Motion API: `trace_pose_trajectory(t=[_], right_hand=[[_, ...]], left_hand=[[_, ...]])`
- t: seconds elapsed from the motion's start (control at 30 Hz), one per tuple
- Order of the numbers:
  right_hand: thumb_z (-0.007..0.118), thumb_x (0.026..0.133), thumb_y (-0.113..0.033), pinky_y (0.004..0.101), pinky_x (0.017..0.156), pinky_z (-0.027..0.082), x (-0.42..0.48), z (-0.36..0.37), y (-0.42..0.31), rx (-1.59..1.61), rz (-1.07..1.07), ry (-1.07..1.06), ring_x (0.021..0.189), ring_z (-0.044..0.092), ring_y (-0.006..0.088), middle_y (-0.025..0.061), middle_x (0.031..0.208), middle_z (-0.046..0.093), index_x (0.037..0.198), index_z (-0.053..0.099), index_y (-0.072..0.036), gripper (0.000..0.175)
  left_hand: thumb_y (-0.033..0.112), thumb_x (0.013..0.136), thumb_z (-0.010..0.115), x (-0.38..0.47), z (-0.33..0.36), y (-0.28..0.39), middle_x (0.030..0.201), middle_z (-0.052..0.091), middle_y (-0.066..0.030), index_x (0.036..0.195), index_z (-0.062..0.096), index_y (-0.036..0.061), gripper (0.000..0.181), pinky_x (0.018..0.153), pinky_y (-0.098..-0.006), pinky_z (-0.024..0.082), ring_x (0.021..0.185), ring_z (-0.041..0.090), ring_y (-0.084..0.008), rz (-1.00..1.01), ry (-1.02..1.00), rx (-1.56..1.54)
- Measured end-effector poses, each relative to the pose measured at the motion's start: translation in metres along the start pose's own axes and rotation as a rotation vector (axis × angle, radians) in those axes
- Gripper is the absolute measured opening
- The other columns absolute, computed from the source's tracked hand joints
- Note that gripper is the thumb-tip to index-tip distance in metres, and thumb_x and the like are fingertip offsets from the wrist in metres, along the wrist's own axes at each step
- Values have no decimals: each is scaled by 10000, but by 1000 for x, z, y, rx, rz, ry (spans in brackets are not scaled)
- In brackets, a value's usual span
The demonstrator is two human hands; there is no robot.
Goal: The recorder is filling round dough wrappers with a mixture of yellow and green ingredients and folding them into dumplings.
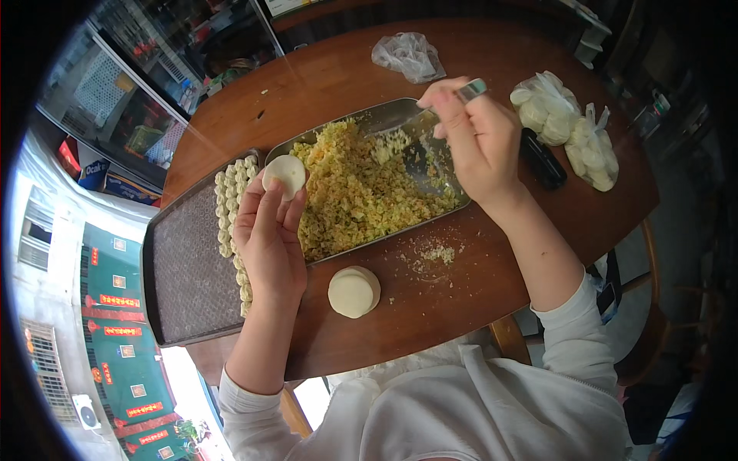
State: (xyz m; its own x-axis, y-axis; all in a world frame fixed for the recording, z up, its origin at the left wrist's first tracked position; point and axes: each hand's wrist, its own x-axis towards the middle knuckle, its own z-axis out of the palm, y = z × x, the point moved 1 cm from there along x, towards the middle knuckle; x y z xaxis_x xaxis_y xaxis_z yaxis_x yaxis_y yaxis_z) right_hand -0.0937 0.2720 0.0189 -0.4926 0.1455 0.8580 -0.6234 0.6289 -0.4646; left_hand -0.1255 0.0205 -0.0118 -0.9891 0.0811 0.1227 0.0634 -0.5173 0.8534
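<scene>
A round dough wrapper [286, 176] lies across the fingers of my left hand [271, 230], the thumb pressing on its lower edge. My right hand [481, 138] grips a metal utensil [473, 89] by its handle, over the right end of a metal tray [398, 109]. The utensil's lower end is blurred, with crumbly filling [391, 145] about it. Chopped yellow-green filling [357, 201] with orange bits is heaped in the tray. A stack of round wrappers [354, 291] stands on the table in front of me.
A dark baking tray [187, 271] on the left carries rows of small pleated dumplings [228, 207]. Bagged wrappers [545, 106], another bag [592, 150] and a black cylindrical object [542, 160] lie at right. A crumpled plastic bag [408, 56] sits at the back; crumbs [438, 253] dot the wooden table [461, 294].
</scene>
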Motion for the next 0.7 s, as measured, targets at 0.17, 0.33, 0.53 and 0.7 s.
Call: trace_pose_trajectory(t=[0.17,0.33,0.53,0.7], right_hand=[[521,1029,-213,235,543,459,1,2,-4,179,165,-9,591,614,92,23,673,640,942,671,-10,267],[528,1026,-221,228,537,447,-3,4,3,85,174,-46,586,600,74,11,641,618,935,676,-18,268],[542,1019,-223,218,526,428,6,-6,-1,252,267,-28,567,560,56,-2,657,619,920,679,-23,262],[550,1015,-227,218,523,423,8,-7,0,287,230,-123,569,556,51,-7,671,622,902,676,-27,262]], left_hand=[[38,950,611,-2,2,-2,1158,662,-113,1218,569,-29,280,922,-292,573,1076,653,-178,32,-24,68],[28,945,615,-5,4,-4,1152,674,-99,1227,570,-13,288,940,-323,560,1074,649,-166,80,-47,130],[29,950,611,-8,5,-6,1139,683,-98,1214,573,-14,271,916,-317,558,1060,651,-154,153,-57,171],[45,952,619,-8,4,-8,1137,682,-99,1210,574,-16,270,907,-318,558,1051,651,-153,166,-44,178]])
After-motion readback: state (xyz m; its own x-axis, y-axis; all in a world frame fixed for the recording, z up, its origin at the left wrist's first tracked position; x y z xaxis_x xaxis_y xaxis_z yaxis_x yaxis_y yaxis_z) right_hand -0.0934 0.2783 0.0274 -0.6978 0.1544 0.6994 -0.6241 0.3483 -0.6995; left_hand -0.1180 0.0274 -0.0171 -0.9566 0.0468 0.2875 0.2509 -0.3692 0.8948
